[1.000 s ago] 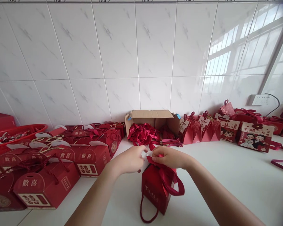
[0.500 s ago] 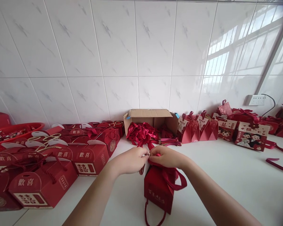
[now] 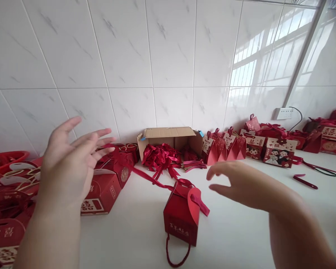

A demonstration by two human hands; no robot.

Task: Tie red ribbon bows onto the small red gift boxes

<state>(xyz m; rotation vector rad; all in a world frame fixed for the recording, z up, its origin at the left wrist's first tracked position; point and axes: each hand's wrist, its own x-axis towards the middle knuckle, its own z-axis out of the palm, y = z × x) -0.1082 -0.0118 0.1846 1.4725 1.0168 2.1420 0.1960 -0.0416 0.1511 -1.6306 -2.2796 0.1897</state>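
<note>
A small red gift box (image 3: 180,218) with a closed top stands on the white table, its rope handle hanging down in front. A red ribbon (image 3: 149,177) runs from the box top up and left towards my left hand (image 3: 70,164), which is raised with its fingers spread above the boxes on the left. Whether the ribbon touches those fingers cannot be made out. My right hand (image 3: 226,181) hovers right of the box, thumb and fingers apart, with nothing between them. A short ribbon end lies at the box's right side.
An open cardboard carton (image 3: 170,132) with red ribbons (image 3: 161,155) stands by the tiled wall. Several red boxes (image 3: 103,190) crowd the left, beside a red basin (image 3: 7,160). More decorated boxes (image 3: 278,153) line the right back, near a loose strap (image 3: 305,181).
Both hands have let go of the box top and moved apart, the left one up and left, the right one to the right. The ribbon now stretches out leftward. The view has shifted right.
</note>
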